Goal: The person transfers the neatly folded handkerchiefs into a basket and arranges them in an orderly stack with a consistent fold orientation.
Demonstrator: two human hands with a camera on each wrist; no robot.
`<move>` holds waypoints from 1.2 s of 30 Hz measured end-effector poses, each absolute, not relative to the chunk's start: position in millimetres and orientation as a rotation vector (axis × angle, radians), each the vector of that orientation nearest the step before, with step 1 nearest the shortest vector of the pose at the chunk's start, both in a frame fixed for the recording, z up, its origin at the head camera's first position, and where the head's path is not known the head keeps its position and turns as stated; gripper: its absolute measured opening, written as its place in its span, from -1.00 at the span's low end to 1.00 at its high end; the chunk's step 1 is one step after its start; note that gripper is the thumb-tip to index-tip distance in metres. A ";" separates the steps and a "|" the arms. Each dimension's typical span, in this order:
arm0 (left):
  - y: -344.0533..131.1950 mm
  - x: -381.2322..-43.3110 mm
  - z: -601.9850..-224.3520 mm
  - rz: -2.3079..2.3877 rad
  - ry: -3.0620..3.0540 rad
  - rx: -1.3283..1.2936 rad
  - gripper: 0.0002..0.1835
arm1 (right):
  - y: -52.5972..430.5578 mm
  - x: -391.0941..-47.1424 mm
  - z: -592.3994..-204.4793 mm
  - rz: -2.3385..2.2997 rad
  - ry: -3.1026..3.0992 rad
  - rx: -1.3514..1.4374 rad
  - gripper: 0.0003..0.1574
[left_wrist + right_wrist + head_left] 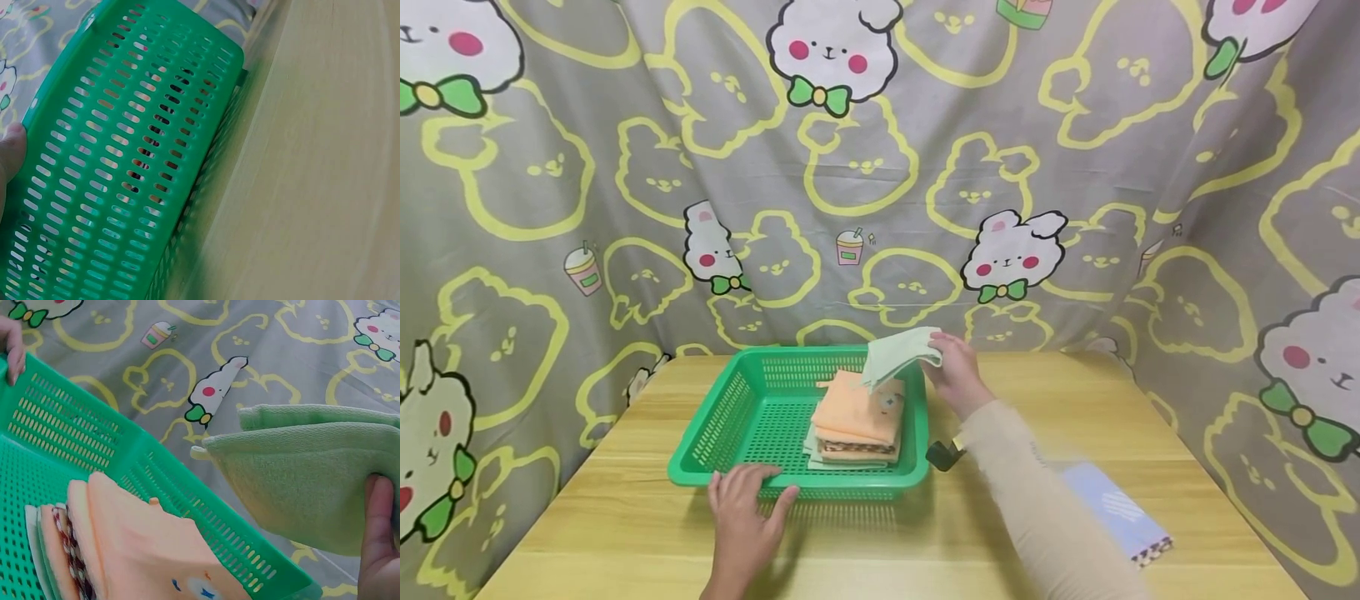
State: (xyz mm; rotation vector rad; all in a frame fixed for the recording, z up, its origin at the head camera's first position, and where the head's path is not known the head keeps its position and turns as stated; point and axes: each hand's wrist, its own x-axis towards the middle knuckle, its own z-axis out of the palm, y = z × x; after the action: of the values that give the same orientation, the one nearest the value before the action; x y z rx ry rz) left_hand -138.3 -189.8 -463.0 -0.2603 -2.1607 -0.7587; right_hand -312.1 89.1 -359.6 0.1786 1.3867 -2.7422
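My right hand pinches a folded light green towel above the right side of a green plastic basket. Thumb on its near face, the towel hangs in two layers with a small loop at one corner in the right wrist view. Below it, a folded peach towel with a small printed face tops a stack in the basket's right half. Edges of several other folded towels show under it, peach, checked and pale green. My left hand grips the basket's front rim, its thumb on the outer side.
A folded blue towel with a checked edge lies on the wooden table at the right, partly behind my right forearm. A small black object shows between the basket and my right sleeve. A patterned curtain hangs behind the table.
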 end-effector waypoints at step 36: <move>-191.6 -138.7 -465.2 -0.733 -2.150 -0.271 -0.65 | 49.6 -309.2 -370.9 -2.804 1.273 0.288 -0.56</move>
State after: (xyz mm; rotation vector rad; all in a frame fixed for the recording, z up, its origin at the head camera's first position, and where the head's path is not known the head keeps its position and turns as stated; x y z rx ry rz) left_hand -138.7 -191.6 -465.2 -0.2708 -2.1497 -0.7334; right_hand -309.2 49.6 -370.9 0.2877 1.2728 -2.8038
